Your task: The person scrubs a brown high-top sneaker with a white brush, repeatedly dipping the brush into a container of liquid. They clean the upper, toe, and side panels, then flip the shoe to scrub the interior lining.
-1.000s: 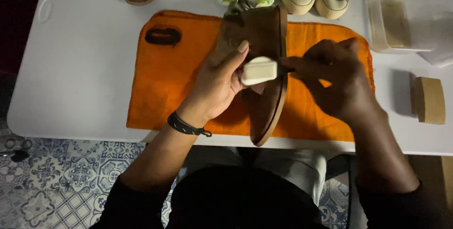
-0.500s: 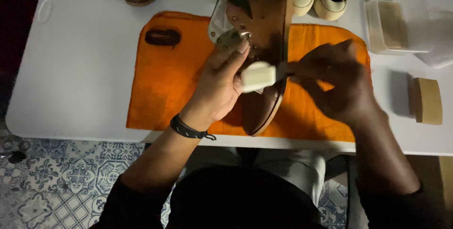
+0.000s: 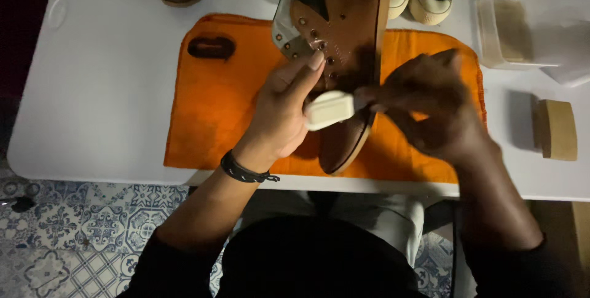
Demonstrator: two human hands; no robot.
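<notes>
Brown suede shoe (image 3: 344, 46) sits braced over the orange cloth (image 3: 215, 113) by the left hand (image 3: 279, 113), while right-hand (image 3: 436, 110) fingers pinch a white cleaning block (image 3: 329, 110) against its side, mid-scrub, calling for steady strokes.

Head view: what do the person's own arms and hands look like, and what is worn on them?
Both hands are bare, with no gloves or rings visible. The left hand has a dark braided band around the wrist. The right hand shows no band or watch. Dark sleeves are pushed up to about the elbows on both arms, leaving the forearms uncovered.
</notes>
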